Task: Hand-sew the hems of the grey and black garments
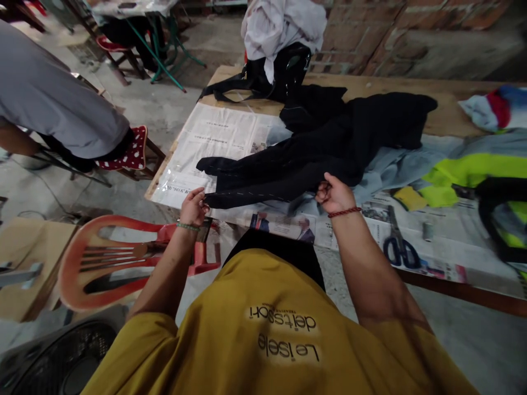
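A black garment (267,170) lies stretched across the newspaper-covered table, with lines of white stitches along its near edge. My left hand (194,207) pinches the garment's left end, close to the table's corner. Further right, my right hand (335,193) grips the near edge of the same garment, its thumb and forefinger on the cloth. The strip between my hands runs roughly straight. More of the black cloth (387,120) is bunched up toward the back. What the remaining fingers of each hand touch is partly hidden.
Dark-handled scissors (401,249) and a small grey cylinder (427,231) lie at the right on newspaper. Neon-yellow cloth (465,170) is heaped beyond them. A black bag (288,66) stands at the back. A red plastic chair (119,219) is left; a person in grey (53,93) sits nearby.
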